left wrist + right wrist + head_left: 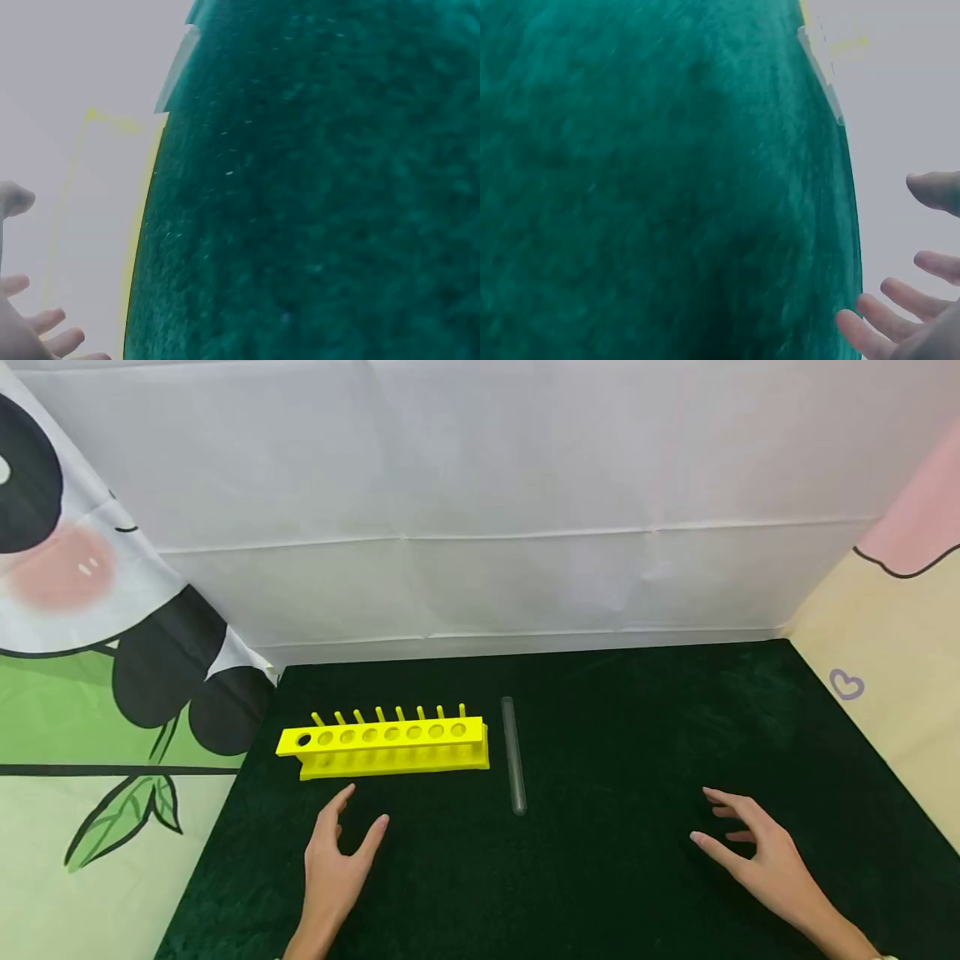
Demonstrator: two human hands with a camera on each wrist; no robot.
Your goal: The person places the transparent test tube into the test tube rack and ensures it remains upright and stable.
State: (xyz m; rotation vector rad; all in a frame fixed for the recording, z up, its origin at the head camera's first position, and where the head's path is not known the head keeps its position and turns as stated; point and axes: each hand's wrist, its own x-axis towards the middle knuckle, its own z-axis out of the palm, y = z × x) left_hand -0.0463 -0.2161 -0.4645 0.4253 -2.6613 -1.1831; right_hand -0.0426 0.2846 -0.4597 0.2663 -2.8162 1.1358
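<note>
Yellow rack (393, 747), clear tube (513, 756) lying alongside

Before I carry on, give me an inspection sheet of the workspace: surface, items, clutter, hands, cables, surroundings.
Surface: dark green, velvety-looking tabletop.
Rack: yellow rack, upright, left of centre; one row of holes, pegs behind; no tube seen in it.
Tube: clear tube lying on the surface just right of the rack, apart from it, rounded end toward the person.
Clutter: nothing seen.
Left hand: left hand near the rack's front, fingers apart, holding nothing.
Right hand: right hand well right of the tube, holding nothing.
Cables: nothing seen.
Surroundings: creased white sheet behind; printed backdrops left and right.
</note>
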